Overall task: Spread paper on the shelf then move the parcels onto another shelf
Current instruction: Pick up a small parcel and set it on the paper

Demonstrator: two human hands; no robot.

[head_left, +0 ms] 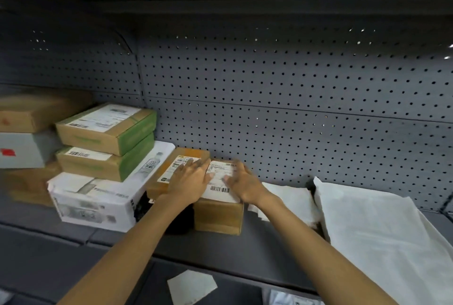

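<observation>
While your left hand point(190, 178) and right hand point(241, 182) lie flat with fingers spread on the small brown box point(219, 206), neither one is closed around it. That box sits on the grey shelf point(220, 248), close to the middle. At its 9 o'clock, another brown box point(176, 170) touches it, next to a white box point(98, 201) with two green-sided boxes point(107, 143) stacked on top. At 3 o'clock, white paper point(382, 238) lies spread on the shelf.
</observation>
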